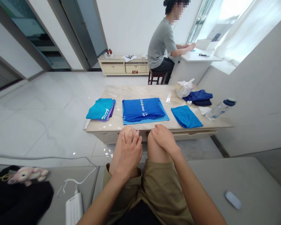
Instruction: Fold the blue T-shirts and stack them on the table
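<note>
From the head camera, the left hand (128, 153) lies open and relaxed over the left knee (125, 136), its fingers curving across the kneecap and gripping nothing. The right hand (162, 139) rests the same way on the right knee (154, 150), with its fingers loosely draped and holding nothing. Both knees stop just short of the front edge of a stone-topped table (133, 92), with cream drawers beneath that edge.

Nearest the hands, a folded royal-blue shirt (142, 109) with white print lies mid-table on a paler blue cloth (146, 121), whose lower edge runs close to the table's front edge. Well to its left, a teal folded stack (100, 109) with purple layers beneath sits near the left edge. To the right, just apart from the shirt, lies a loose blue folded cloth (186, 117).

Beyond that are navy clothing (198, 97), a white plastic bag (184, 88) and a plastic water bottle (221, 109) at the right edge. Marble-look floor tiles (49, 125) spread left of the table. Farther back, a seated person (159, 47) works at a white desk (199, 56).
</note>
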The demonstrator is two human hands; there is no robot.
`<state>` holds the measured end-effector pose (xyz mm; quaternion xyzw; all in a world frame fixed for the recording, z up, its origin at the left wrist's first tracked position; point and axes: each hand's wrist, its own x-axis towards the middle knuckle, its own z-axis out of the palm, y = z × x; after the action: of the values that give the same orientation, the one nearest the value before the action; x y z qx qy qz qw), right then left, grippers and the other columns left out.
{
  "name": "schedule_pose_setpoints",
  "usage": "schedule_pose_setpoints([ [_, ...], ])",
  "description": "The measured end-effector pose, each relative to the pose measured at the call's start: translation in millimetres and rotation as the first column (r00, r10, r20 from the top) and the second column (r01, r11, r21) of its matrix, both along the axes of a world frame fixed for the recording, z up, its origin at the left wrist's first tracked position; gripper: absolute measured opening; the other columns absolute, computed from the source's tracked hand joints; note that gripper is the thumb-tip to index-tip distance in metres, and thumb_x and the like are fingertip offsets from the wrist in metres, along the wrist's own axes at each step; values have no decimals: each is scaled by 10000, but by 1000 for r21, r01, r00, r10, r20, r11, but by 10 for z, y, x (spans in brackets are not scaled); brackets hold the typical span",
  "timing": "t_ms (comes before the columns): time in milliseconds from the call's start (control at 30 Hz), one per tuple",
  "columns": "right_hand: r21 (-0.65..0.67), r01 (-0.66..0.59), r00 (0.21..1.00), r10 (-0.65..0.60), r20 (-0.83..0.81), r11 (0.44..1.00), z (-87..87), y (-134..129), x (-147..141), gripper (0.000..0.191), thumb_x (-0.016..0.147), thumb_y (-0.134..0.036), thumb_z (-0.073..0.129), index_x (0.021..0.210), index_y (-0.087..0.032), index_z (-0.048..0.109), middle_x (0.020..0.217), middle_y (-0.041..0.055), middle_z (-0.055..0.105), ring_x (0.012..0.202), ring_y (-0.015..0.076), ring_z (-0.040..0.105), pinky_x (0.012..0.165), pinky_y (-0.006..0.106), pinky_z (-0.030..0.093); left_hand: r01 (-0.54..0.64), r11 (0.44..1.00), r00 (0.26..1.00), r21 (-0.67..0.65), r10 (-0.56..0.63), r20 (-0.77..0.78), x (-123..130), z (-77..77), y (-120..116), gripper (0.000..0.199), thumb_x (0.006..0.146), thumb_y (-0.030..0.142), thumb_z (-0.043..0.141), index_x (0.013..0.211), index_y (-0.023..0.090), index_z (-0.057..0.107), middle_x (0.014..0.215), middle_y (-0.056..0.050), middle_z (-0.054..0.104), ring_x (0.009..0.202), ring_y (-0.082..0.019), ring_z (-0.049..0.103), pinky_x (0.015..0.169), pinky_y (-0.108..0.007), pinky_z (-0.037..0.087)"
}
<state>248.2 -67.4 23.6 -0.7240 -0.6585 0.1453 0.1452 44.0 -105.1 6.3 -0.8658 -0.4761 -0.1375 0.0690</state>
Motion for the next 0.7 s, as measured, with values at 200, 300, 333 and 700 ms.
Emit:
schedule_pose_setpoints([
  [200,-129,70,991,-55,119,989,174,68,-134,422,1096,-293,437,1235,-76,772,1312,215,782,1255,292,720,1059,299,482,-190,899,980,-395,195,-26,-115,308,829,466,1109,418,421,1211,195,817,1312,-173,793,1292,-348,714,1119,-478,545],
  [300,-165,87,985,-60,160,982,187,133,-169,462,1082,-324,457,1224,-54,804,1291,244,789,1234,321,737,1032,319,497,-272,771,962,-576,241,-133,-167,427,1169,558,1107,495,365,1161,206,840,1283,-169,813,1235,-362,748,1016,-432,569],
  [333,-176,84,983,-53,175,981,183,162,-173,479,1078,-335,462,1219,-45,816,1284,258,789,1228,335,742,1028,332,503,-282,768,959,-575,245,-142,-180,436,1206,569,1104,501,359,1163,205,842,1292,-171,812,1242,-368,746,1010,-428,566],
  [700,-163,-26,959,71,276,986,176,273,-114,537,1058,-384,497,1242,-13,840,1272,300,783,1248,385,746,1063,380,516,-279,842,960,-463,258,-108,-237,390,1113,589,1082,511,361,1146,186,848,1283,-168,820,1234,-337,746,1036,-380,553],
])
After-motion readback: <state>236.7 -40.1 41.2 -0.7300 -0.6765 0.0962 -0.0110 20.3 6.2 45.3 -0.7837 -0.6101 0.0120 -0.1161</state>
